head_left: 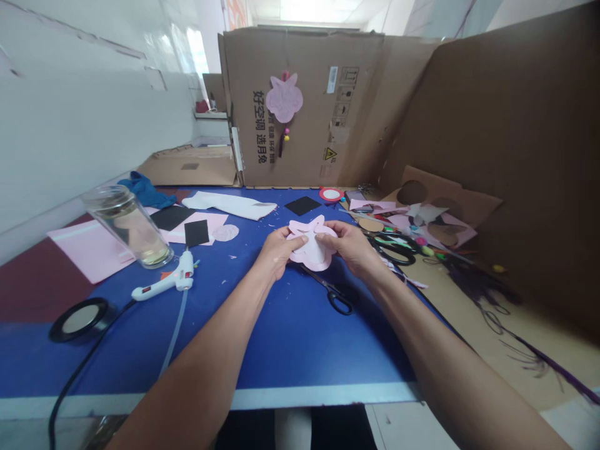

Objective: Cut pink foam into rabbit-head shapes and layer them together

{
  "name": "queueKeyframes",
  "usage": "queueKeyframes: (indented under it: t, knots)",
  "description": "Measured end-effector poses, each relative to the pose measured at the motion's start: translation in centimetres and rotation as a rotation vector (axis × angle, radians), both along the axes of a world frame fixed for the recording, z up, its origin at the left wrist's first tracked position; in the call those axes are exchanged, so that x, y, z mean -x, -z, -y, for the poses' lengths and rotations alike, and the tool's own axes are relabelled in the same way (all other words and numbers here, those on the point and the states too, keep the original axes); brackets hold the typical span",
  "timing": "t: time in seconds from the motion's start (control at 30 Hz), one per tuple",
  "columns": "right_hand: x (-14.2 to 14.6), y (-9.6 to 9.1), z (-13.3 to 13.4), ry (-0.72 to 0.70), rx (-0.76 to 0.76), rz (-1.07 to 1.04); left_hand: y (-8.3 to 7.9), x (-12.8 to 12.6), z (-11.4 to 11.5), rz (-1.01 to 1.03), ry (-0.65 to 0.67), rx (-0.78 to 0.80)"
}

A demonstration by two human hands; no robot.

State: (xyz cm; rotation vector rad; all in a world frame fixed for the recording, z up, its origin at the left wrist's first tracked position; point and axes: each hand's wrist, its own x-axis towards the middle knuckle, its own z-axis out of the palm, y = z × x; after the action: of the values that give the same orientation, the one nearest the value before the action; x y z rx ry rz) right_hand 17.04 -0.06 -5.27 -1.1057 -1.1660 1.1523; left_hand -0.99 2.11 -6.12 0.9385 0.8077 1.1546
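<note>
My left hand (pixel 280 252) and my right hand (pixel 349 247) meet above the blue table top (pixel 262 350), both holding a pink foam cutout (pixel 313 225) with a lobed, flower-like outline. The fingers of both hands press on its middle and hide part of it. Just below the hands lie black-handled scissors (pixel 338 300), not touched by either hand. A white hot glue gun (pixel 175 278) lies to the left of my left hand, its cord trailing toward the front edge.
A glass jar (pixel 126 226) of pale liquid lies on its side at left, near pink and black sheets (pixel 89 247). A black tape roll (pixel 79 320) sits at front left. Scraps, scissors and cardboard (pixel 445 203) lie at right. A cardboard wall (pixel 300 109) stands behind.
</note>
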Motion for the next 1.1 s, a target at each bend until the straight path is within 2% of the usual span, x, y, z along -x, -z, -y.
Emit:
queueKeyframes:
  t: [0.2, 0.43, 0.6, 0.77, 0.93, 1.1]
  knots:
    - [0.2, 0.08, 0.01, 0.009, -0.022, 0.058, 0.17, -0.02, 0.05, -0.032, -0.008, -0.043]
    - [0.15, -0.65, 0.39, 0.079, -0.128, 0.224, 0.23, -0.02, 0.4, -0.172, 0.093, -0.039]
    - [0.09, -0.44, 0.15, 0.097, -0.093, 0.259, 0.2, -0.16, 0.59, -0.205, 0.12, -0.021]
    - [0.12, -0.12, 0.1, 0.138, -0.084, 0.248, -0.09, -0.2, 0.89, -0.199, 0.145, 0.004]
    - [-0.17, -0.14, -0.02, 0.148, -0.087, 0.182, -0.13, -0.16, 0.78, -0.201, 0.098, 0.005]
    - [-0.43, -0.01, -0.32, 0.068, -0.062, 0.106, -0.05, 0.11, 0.16, -0.147, 0.053, 0.039]
